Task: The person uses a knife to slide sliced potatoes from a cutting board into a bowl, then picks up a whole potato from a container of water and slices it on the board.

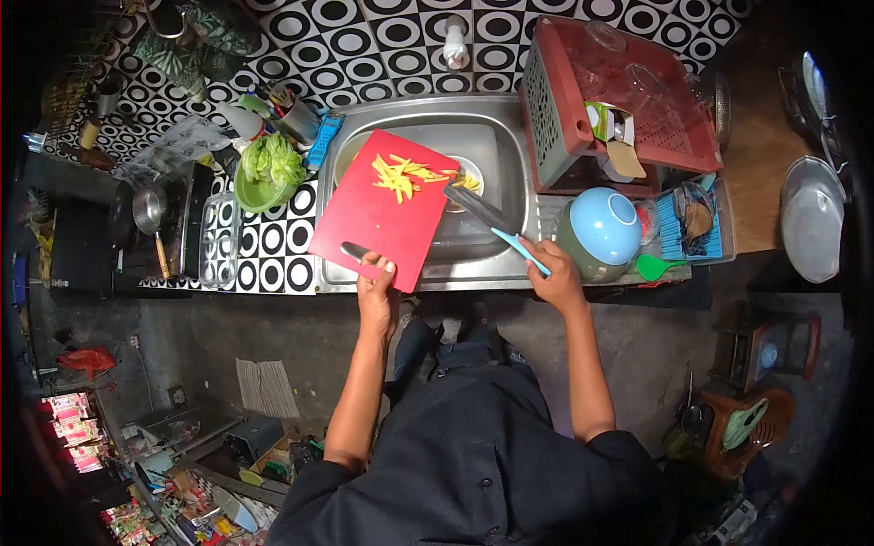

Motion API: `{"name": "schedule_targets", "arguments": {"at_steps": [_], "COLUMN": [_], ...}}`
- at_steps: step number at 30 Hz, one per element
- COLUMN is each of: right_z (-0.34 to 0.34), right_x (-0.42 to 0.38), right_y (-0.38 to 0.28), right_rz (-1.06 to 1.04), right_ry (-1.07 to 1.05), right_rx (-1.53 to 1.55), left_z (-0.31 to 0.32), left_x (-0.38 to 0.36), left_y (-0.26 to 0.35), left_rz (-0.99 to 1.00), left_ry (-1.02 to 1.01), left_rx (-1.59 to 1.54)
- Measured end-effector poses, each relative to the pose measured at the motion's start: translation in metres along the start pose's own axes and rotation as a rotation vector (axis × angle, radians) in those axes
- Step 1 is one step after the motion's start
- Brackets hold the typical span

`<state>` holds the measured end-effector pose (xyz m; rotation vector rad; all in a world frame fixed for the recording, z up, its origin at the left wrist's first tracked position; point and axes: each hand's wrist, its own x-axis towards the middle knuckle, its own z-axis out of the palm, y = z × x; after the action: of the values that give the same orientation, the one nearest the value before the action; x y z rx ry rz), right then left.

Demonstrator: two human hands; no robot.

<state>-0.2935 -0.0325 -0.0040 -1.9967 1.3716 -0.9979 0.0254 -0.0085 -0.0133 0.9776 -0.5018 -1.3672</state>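
My left hand (377,276) is closed around the handle end of a red cutting board (364,214), held over the sink (514,136). Yellow strips of cut food (397,177) lie on its far part, some close to the right edge. In my right hand (556,280) is a knife with a light blue handle (521,247). Its dark blade (475,207) points toward the board's right edge, beside the strips. Partly hidden under that edge, a pale bowl (472,168) in the sink has yellow strips in it.
Left of the sink are a green bowl of lettuce (270,164) and a blue grater-like tool (325,141). To the right stand an upturned blue bowl (604,226), a red dish rack (583,146) with glasses, and a blue basket (685,223). A ladle (150,214) lies far left.
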Motion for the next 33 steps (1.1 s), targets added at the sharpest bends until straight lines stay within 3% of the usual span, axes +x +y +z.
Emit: {"name": "schedule_targets", "arguments": {"at_steps": [12, 33], "right_z": [0.016, 0.008], "right_x": [0.006, -0.002], "right_y": [-0.039, -0.015], "right_rz": [-0.067, -0.047], "right_ry": [-0.089, -0.046], "right_rx": [0.091, 0.045], "left_z": [0.014, 0.006], "left_x": [-0.003, -0.003], "left_y": [-0.003, -0.01], "left_rz": [-0.029, -0.007], "left_ry": [0.019, -0.007], "left_rx": [-0.021, -0.019]}}
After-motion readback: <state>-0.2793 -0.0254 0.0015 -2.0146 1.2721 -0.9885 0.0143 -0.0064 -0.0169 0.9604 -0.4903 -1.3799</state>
